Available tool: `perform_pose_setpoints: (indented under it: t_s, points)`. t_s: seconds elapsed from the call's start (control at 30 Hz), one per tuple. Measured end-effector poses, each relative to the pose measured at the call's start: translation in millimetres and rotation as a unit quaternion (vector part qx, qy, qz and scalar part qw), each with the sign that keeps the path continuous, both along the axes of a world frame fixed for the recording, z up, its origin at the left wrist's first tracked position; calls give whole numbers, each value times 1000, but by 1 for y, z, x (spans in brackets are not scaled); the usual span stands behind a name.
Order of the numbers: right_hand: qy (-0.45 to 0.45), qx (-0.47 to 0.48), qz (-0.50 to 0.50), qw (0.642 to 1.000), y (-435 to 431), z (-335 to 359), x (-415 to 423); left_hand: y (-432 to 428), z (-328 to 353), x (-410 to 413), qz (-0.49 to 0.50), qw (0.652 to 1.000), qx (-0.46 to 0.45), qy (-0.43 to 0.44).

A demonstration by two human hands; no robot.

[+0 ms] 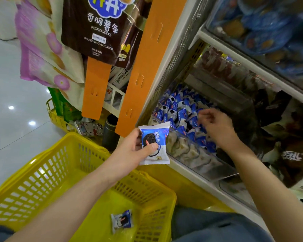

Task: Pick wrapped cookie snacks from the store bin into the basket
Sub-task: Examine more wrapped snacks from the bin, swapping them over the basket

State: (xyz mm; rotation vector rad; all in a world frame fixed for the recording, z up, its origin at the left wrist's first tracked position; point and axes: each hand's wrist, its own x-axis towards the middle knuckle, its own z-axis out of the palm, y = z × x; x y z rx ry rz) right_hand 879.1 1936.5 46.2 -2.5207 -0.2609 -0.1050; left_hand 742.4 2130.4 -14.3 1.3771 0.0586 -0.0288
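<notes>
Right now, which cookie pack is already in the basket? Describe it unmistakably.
Find the yellow basket at bottom left. On its floor, toward the near right corner, lies one blue-and-white cookie pack. Unlike the held pack in the left hand and the heap in the store bin, it lies alone.

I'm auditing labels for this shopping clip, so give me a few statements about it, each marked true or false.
1. The left hand holds a blue-and-white wrapped cookie pack. True.
2. The yellow plastic lattice basket holds three packs. False: a single pack lies in it.
3. The right hand is over the blue wrappers in the clear-fronted store bin. True.
4. The brown potato-sticks bag lies in the basket. False: it hangs above, beside orange strips.
</notes>
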Motion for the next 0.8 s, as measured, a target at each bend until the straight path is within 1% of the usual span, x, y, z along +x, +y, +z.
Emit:
perform_pose_setpoints:
  t_s: [0.03,0.07,0.1,0.23,0.37,0.43,0.5,0.53,0.6,0.67,0.7,0.73,0.8]
  points:
    - [45,-31,-16,998,-4,-3,10,-1,1,2,3,1000,-1,0]
    - [69,-57,-27,996,-7,-6,17,-2,2,3,7,1000,0,2]
    - [74,-79,-30,994,-9,-10,22,-2,2,5,12,1000,5,5]
    - [60,-128,-34,989,-5,-17,31,-2,3,11,27,1000,4,6]
    - [70,-231,-13,970,4,-18,31,-2,4,12,41,999,10,20]
    - [71,-238,-21,968,8,-16,30,-2,4,10,48,998,5,39]
    - [35,-238,-36,970,9,-11,26,-3,4,9,50,997,-11,54]
    - [2,-226,-47,973,8,-8,23,-2,5,8,51,997,-21,59]
    - [-74,-159,-53,983,6,1,13,-1,5,7,48,995,-43,75]
    - [-162,-71,-8,984,9,16,-3,0,5,6,37,993,-65,87]
    - [-186,-24,17,982,12,24,-12,0,6,4,27,993,-79,85]
    - [-184,29,34,982,16,31,-22,-1,7,3,14,992,-93,79]
    - [-105,137,67,983,25,39,-46,-2,8,0,-19,991,-119,63]
